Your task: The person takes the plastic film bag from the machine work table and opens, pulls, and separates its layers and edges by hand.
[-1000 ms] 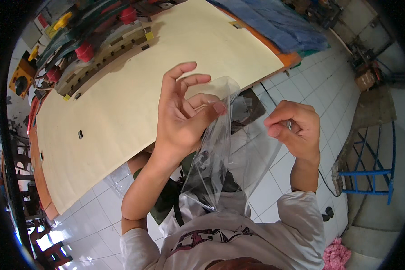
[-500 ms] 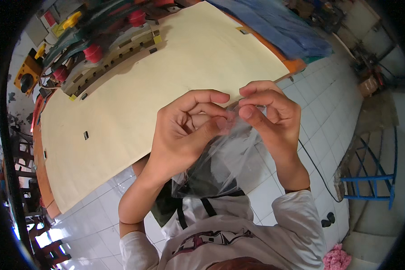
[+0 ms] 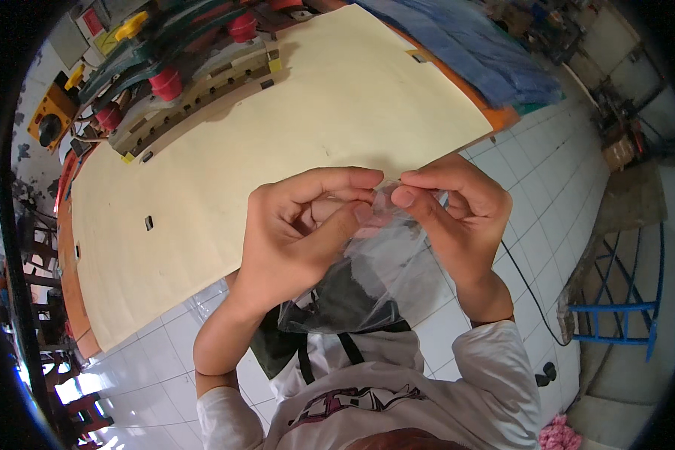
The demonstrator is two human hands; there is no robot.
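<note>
A thin, clear plastic sheet or bag (image 3: 367, 281) hangs from both of my hands, creased, over my lap and the near edge of the table. My left hand (image 3: 292, 232) is closed on it, thumb against the curled fingers, with the index finger stretched toward the right hand. The upper edge is pinched between thumb and index finger of my right hand (image 3: 461, 214). Only a small gap separates the two sets of fingertips. Whether the plastic has one layer or two is hard to see.
Beyond my hands lies a table covered with a cream sheet (image 3: 202, 180), with small dark clips or blocks (image 3: 148, 223) on it. A machine with a long metal bar (image 3: 202, 94) and red cups stands at the far left. Folded blue plastic (image 3: 457, 52) lies far right; a blue metal frame (image 3: 619, 307) stands right.
My right index finger has come down closer to its thumb at the plastic's edge. Both hands sit slightly lower and a little wider apart at the wrists, still holding the plastic.
</note>
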